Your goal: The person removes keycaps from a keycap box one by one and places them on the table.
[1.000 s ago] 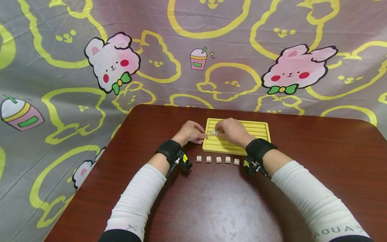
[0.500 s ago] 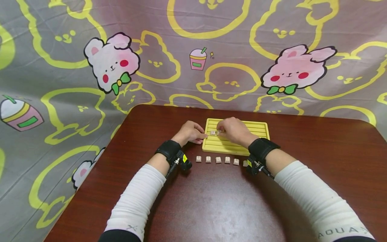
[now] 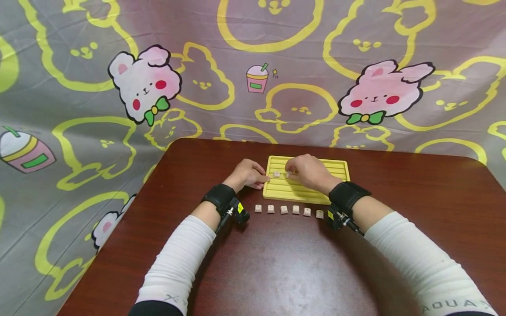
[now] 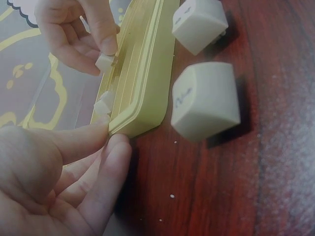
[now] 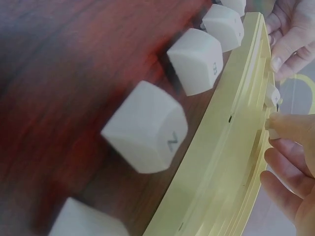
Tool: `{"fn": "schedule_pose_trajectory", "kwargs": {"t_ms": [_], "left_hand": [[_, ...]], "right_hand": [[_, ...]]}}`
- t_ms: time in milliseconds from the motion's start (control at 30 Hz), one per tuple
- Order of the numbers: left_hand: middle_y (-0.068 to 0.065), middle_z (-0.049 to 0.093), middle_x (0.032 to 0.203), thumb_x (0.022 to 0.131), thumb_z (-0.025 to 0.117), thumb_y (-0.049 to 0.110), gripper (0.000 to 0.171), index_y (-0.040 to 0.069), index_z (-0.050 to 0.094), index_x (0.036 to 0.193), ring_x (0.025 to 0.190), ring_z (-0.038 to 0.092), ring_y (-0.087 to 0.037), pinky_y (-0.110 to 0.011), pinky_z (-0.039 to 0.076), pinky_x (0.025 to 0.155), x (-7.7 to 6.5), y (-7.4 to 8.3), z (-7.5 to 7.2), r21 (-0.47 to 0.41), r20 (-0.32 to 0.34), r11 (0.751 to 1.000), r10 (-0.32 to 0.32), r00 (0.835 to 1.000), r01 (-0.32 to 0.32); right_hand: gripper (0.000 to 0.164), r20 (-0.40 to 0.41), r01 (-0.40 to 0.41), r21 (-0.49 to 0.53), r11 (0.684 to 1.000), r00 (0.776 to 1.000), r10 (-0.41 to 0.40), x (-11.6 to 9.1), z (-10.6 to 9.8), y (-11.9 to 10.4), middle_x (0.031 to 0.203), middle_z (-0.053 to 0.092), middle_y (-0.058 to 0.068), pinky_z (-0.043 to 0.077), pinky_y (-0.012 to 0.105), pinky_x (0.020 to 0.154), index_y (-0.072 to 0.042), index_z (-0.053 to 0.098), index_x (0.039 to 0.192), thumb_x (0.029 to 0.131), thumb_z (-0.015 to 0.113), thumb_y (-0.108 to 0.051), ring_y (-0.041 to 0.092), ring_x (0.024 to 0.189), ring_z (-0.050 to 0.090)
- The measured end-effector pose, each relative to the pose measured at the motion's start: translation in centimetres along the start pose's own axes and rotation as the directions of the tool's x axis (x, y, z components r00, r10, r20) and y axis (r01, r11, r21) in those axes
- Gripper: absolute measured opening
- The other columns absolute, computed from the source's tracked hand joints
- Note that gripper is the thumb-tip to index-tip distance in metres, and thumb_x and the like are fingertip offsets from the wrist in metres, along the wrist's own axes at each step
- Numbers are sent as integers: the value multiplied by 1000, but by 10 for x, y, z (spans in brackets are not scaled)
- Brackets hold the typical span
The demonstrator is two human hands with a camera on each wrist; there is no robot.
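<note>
A yellow ridged tray (image 3: 312, 189) lies on the dark wooden table. My left hand (image 3: 247, 174) holds the tray's near left corner (image 4: 129, 125) between thumb and fingers. My right hand (image 3: 307, 171) is over the tray's left part and pinches a small white keycap (image 4: 104, 62) against a ridge. A second keycap (image 3: 276, 174) stands by itself on the tray just left of it, also visible as keycap (image 5: 272, 95). A row of several keycaps (image 3: 287, 210) lies on the table in front of the tray.
The table's (image 3: 276, 272) rounded edge is at the left and back. A cartoon-printed cloth (image 3: 118, 87) hangs behind and drapes to the left. Black wrist straps with cameras sit close to the keycap row (image 5: 147, 129).
My right hand has shifted a little to the right along the tray, leaving one keycap standing alone near the left edge. The left hand has stayed at the tray's corner.
</note>
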State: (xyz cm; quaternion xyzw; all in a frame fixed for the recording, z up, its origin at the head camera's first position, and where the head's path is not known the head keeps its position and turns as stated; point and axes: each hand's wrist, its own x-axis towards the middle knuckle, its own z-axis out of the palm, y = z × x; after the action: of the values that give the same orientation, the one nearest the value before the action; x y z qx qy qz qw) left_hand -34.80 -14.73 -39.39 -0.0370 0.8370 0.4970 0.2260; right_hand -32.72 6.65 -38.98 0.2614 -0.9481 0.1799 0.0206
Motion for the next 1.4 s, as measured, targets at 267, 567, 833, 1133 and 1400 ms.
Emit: {"fn": "schedule_pose_trajectory", "kwargs": {"t_ms": [267, 567, 833, 1133, 1400], "left_hand": [[-6, 67, 76, 86, 76, 6, 26, -5, 65, 107, 56, 63, -11, -29, 64, 66, 0, -1, 1, -22, 6, 1000, 7, 1000, -7], [-5, 65, 77, 87, 76, 7, 26, -4, 65, 108, 58, 64, -12, -29, 64, 67, 0, 0, 0, 3, 5, 1000, 4, 1000, -4], [-7, 66, 77, 86, 77, 7, 26, -4, 66, 107, 61, 65, -14, -30, 64, 67, -1, 2, 0, 20, -1, 1000, 2, 1000, -2], [-7, 64, 76, 85, 78, 8, 27, -3, 66, 106, 59, 63, -13, -26, 63, 61, 2, 3, 1, 35, -22, 999, -19, 1000, 20], [-7, 64, 76, 85, 78, 8, 27, -2, 66, 107, 57, 63, -12, -26, 63, 61, 4, 1, 2, 29, -25, 999, -30, 999, 30]], "right_hand": [[13, 9, 24, 17, 1000, 1000, -25, -8, 0, 0, 94, 74, 3, 58, 36, 78, -12, 75, 101, 91, 74, -19, 19, 87, 68], [13, 6, 43, -3, 999, 999, -43, -16, -2, 0, 93, 73, 2, 58, 35, 76, -13, 75, 100, 91, 74, -21, 17, 85, 67], [13, -1, 58, -13, 998, 998, -58, -24, -6, 5, 94, 74, 2, 58, 37, 78, -12, 75, 100, 91, 73, -20, 17, 86, 68], [15, 4, 53, -23, 998, 999, -53, -37, -12, 13, 97, 74, 2, 58, 37, 81, -12, 75, 102, 89, 75, -20, 19, 91, 68], [14, 10, 48, 0, 999, 999, -48, -47, -12, 17, 93, 74, 0, 58, 37, 78, -13, 75, 100, 90, 74, -22, 16, 87, 67]]}}
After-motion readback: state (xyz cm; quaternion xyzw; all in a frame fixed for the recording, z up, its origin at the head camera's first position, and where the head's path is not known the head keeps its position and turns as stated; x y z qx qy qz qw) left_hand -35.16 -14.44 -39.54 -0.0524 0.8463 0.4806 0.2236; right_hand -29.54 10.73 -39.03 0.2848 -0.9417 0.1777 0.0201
